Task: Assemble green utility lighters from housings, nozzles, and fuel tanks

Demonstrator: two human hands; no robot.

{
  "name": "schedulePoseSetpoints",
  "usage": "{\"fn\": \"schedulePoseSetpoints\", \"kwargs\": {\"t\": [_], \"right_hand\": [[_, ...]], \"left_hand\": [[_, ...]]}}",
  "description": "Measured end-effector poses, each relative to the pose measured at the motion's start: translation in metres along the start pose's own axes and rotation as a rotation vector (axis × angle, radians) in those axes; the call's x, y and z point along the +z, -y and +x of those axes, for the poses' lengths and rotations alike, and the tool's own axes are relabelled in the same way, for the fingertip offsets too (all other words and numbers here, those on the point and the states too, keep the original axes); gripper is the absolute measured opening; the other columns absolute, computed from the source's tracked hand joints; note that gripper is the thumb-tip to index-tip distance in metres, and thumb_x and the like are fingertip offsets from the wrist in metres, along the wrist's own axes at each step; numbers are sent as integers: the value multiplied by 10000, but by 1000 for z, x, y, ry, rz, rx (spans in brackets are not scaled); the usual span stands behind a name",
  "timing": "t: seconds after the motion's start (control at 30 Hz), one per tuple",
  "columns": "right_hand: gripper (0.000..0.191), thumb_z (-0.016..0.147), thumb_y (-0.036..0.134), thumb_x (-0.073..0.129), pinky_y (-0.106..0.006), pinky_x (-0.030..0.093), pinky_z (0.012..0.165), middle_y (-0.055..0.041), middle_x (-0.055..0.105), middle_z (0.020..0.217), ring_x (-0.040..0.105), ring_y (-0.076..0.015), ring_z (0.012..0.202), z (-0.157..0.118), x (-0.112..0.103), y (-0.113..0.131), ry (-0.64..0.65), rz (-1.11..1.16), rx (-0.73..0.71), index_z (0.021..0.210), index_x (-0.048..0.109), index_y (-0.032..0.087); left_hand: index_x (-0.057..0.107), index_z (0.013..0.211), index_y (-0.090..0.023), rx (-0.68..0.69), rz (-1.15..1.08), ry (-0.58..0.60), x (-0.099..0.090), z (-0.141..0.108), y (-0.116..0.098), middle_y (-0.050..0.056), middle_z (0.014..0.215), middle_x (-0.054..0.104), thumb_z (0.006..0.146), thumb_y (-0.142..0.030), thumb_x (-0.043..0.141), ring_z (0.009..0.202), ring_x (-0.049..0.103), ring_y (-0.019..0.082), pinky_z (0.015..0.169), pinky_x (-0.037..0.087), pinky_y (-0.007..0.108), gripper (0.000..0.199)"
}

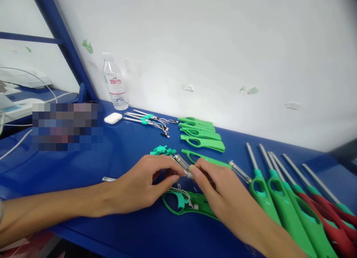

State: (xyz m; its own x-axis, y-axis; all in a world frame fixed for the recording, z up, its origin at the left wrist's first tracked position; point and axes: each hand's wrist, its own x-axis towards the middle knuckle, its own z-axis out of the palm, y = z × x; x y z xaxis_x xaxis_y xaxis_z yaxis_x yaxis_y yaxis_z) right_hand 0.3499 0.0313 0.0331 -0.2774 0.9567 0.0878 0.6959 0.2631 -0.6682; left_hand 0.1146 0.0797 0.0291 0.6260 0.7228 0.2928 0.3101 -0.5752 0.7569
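- Just above the open green shell [205, 205], the clear tube [182, 163] sits between both hands.
- Left hand [145, 181]: finger and thumb pinching its fitting end; right hand [220, 187]: thumb and fingers closed on that end.
- Tube seems light, stiff, slippery; its fitting likely fragile, its sides safer to grasp.
- Inside the shell, thin wires [182, 191] look soft, easily snagged.

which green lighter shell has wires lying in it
The shell nearest the table's front edge, partly hidden by the right hand. White wires cross it beside a teal trigger; no wires show in the green shells farther back.
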Motion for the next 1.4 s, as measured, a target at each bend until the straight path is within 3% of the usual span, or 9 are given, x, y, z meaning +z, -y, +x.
{"fn": "schedulePoseSetpoints", "kwargs": {"t": [0.13,0.3,0.67,0.87,1.4], "right_hand": [[273,1145,497,493,-320,336,634,60,583,780,485,-164,665,-1,-7,2,9,37,8,990,592,296],[63,1121,362,579,-311,374,663,34,654,982,525,-168,726,0,-10,-4,-38,-19,-57,1085,606,317],[18,1129,327,588,-329,460,781,37,662,1105,670,-163,925,-1,-7,-4,-9,18,-78,1113,597,327],[41,1129,344,591,-313,443,702,36,662,1068,659,-153,841,2,-5,-3,-18,28,-81,1095,600,322],[59,1111,339,570,-339,409,706,43,731,1032,683,-183,825,0,1,-4,19,37,-70,1062,565,306]], "left_hand": [[798,1032,-218,-31,5,-3,-1,1,-2,-27,864,784,1004,-217,622,684,635,111,628,486,215,179],[797,1011,-204,-57,1,-4,-3,2,-3,-16,836,780,1019,-249,617,676,633,124,598,459,233,185],[808,1011,-211,-14,-12,-21,-1,2,-3,-33,831,783,1011,-208,646,664,620,96,606,465,194,163],[805,1003,-210,9,-2,-29,-3,3,-2,-38,832,785,1006,-184,643,663,624,89,605,466,183,164],[800,949,-214,84,26,-72,0,0,1,-38,806,784,1001,-155,670,634,623,83,569,455,172,152]]}}
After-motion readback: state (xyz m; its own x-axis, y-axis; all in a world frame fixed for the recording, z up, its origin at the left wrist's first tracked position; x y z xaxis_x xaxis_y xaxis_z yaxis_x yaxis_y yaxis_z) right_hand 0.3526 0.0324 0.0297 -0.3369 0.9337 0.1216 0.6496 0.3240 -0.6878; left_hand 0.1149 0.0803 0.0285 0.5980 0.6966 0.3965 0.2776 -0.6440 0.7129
